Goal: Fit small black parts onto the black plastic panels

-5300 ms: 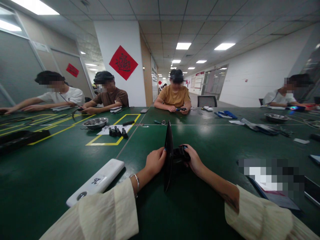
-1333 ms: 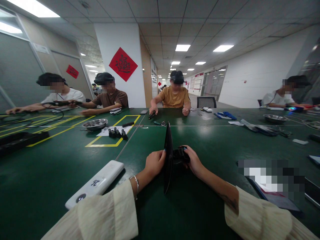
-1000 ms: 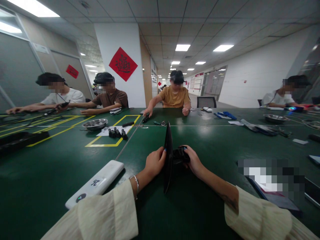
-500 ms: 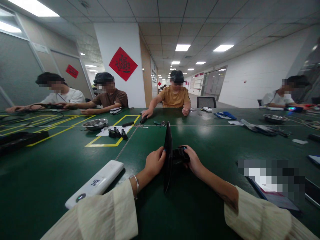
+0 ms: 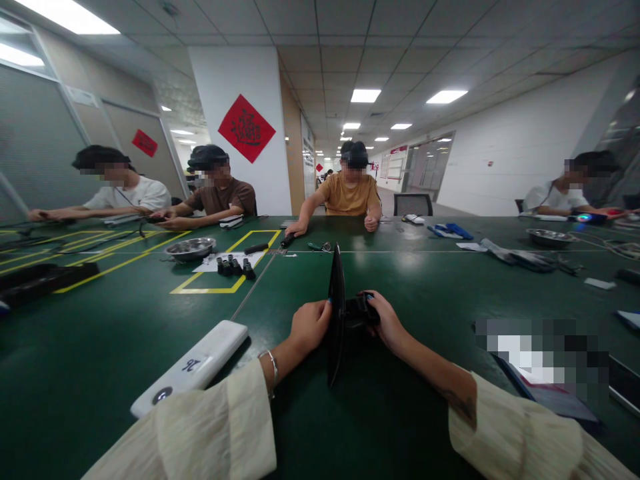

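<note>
The black panel [image 5: 337, 313] stands on its edge on the green table [image 5: 425, 280], dead ahead of you and turned edge-on, so you see it only as a thin dark blade. Its long axis runs from 6 o'clock near your chest to 12 o'clock, rising at the far end.

A black block [image 5: 356, 311] sits against its right face, about halfway along.

Your left hand [image 5: 309, 327] is at the panel's 9 o'clock, with the fingers curled and pressed to the left face and the thumb tip at the edge, gripping it. Your right hand [image 5: 387, 323] is at 3 o'clock, with the fingers wrapped over the block and clenched on it. Both hands touch the piece at the same point along it, so neither is nearer. The panel lies between them. Whether the block is fixed to the panel cannot be told from here.

Further out:
- **8 o'clock:** a white device [image 5: 193, 367] lies flat, near your left sleeve but apart from it.
- **11 o'clock:** small black parts [image 5: 235, 266] stand inside a yellow taped box, with a steel bowl [image 5: 191, 248] just beyond them.
- **12 o'clock:** across the table, a person in a mustard shirt [image 5: 350, 193] rests a hand on a dark tool [image 5: 287, 239].
</note>
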`<action>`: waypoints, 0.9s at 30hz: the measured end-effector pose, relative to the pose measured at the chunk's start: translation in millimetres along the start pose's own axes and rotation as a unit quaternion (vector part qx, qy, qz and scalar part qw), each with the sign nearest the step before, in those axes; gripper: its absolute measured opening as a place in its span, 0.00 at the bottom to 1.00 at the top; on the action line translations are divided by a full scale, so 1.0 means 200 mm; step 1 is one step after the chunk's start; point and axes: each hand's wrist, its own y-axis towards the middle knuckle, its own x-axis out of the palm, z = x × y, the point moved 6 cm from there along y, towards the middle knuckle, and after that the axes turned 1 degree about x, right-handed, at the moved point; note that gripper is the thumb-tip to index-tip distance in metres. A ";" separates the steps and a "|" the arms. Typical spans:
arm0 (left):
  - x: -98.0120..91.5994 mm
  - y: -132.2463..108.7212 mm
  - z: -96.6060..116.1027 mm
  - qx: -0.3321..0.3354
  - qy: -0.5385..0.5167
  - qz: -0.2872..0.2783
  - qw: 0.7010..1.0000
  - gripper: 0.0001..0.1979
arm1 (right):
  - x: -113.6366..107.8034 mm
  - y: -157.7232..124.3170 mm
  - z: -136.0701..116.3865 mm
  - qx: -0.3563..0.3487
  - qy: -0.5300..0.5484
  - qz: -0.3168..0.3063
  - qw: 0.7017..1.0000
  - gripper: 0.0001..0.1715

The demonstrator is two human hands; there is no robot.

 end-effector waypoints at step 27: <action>0.01 0.00 -0.01 -0.024 0.032 -0.017 0.999 0.31 | 0.00 0.00 0.00 0.002 0.004 -0.002 1.000 0.17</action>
